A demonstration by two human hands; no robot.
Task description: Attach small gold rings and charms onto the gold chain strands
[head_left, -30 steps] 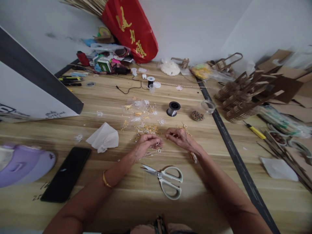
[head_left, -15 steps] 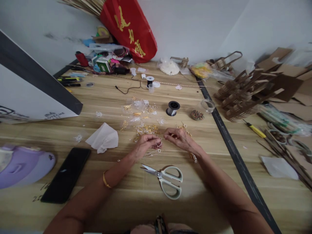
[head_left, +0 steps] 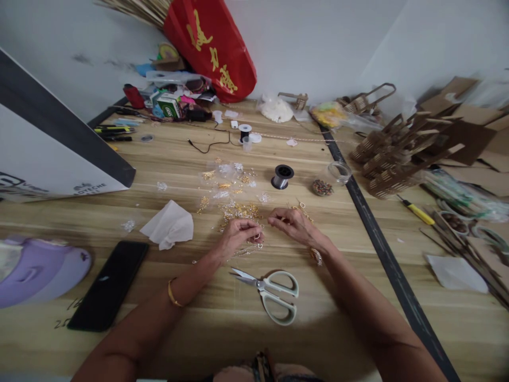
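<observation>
My left hand [head_left: 239, 234] is closed in a pinch on a thin beaded chain [head_left: 245, 250], silver in colour, with rings at its end; part of it trails over the table below the fingers. Just to the right, my right hand [head_left: 292, 224] has thumb and forefinger pressed together; whatever sits between them is too small to make out. Gold and silver beads [head_left: 240, 212] lie in a heap beyond my left hand. Another chain with gold pieces [head_left: 306, 212] shows behind my right hand, and a bracelet-like piece [head_left: 315, 257] lies by the right wrist. Scissors [head_left: 264, 289] rest nearer me, blades pointing left.
A spool of fine wire [head_left: 282, 176] stands beyond the hands, beside a clear jar [head_left: 338, 173] lying with dark beads [head_left: 322, 187]. On the left are white paper [head_left: 169, 225], a black phone [head_left: 108, 285] and a purple container [head_left: 43, 271]. Small woven baskets [head_left: 392, 159] crowd the right.
Both hands stay in nearly the same place. The ring at my left fingertips has shifted slightly and shows less clearly now.
</observation>
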